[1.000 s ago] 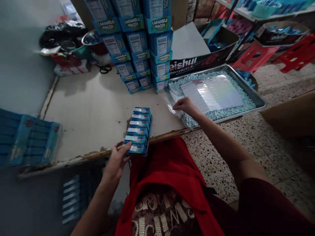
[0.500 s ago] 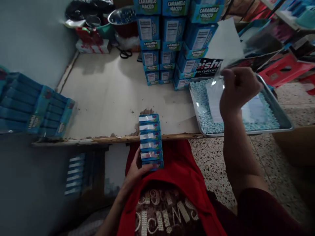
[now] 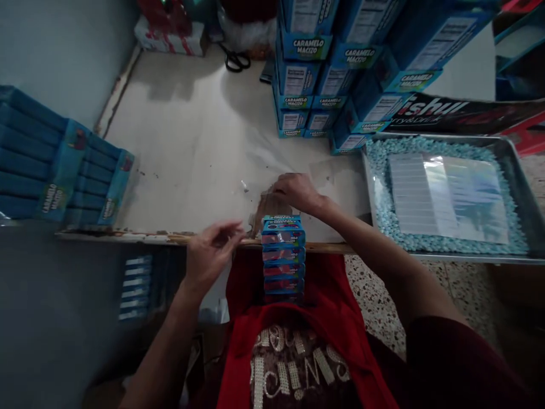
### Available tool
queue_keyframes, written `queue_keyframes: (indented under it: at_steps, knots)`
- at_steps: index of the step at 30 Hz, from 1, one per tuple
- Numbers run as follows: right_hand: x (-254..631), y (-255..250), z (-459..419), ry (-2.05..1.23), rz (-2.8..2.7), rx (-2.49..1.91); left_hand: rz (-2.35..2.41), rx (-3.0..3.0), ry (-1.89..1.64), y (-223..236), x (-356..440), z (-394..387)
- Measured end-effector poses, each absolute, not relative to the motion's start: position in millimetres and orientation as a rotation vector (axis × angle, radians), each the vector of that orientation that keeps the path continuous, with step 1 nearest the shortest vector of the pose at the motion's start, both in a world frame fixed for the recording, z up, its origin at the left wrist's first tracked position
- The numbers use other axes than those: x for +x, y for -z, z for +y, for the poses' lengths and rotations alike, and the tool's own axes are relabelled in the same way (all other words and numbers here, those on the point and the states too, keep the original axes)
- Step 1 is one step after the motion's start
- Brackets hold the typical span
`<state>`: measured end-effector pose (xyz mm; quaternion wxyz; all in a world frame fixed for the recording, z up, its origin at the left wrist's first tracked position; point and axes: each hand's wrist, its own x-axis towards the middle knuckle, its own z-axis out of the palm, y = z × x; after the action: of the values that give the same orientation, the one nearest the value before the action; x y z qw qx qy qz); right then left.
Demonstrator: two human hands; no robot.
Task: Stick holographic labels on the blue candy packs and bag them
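Note:
A column of blue candy boxes [image 3: 284, 255] stands against the red apron at the table's front edge, in front of my body. My right hand [image 3: 296, 190] is just beyond its top, fingers closed in a pinch on a clear plastic bag [image 3: 269, 207] that is hard to see against the wood. Left of the boxes hovers my left hand [image 3: 213, 250]. Its fingers are curved and slightly apart from the thumb, with nothing visible held and no contact with the boxes.
Tall stacks of blue caramel boxes [image 3: 330, 79] stand at the back right; more boxes [image 3: 63, 170] lie at the left. A metal tray [image 3: 534, 210] holds light-blue candies and clear bags [image 3: 451, 199]. Black scissors [image 3: 236, 59] lie at the back.
My right hand has come from above the tray to the table edge with the clear plastic. My left hand has let go of the box column and moved left and up. The view has shifted.

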<state>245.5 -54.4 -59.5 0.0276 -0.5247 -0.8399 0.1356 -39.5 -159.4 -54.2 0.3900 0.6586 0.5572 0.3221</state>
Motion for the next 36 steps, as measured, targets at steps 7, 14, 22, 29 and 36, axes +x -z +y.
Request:
queue_keyframes:
  at_steps: [7, 14, 22, 29, 36]
  knots:
    - [255, 62, -69, -0.509, -2.566, -1.443, 1.217, 2.729, -0.470, 60, 22, -53]
    - [276, 61, -100, -0.546, -2.578, -1.603, 1.208, 2.851, -0.167, 72, 23, -79]
    - [275, 26, -139, -0.679, -2.371, -1.910, 1.270, 2.788, -0.423, 54, 13, -112]
    - [268, -25, -169, -0.646, -2.071, -1.812, 1.411, 2.658, -0.727, 2, 13, -152]
    - [229, -11, -232, -0.063, -1.833, -1.788, 1.615, 2.200, -1.507, 35, 25, -196]
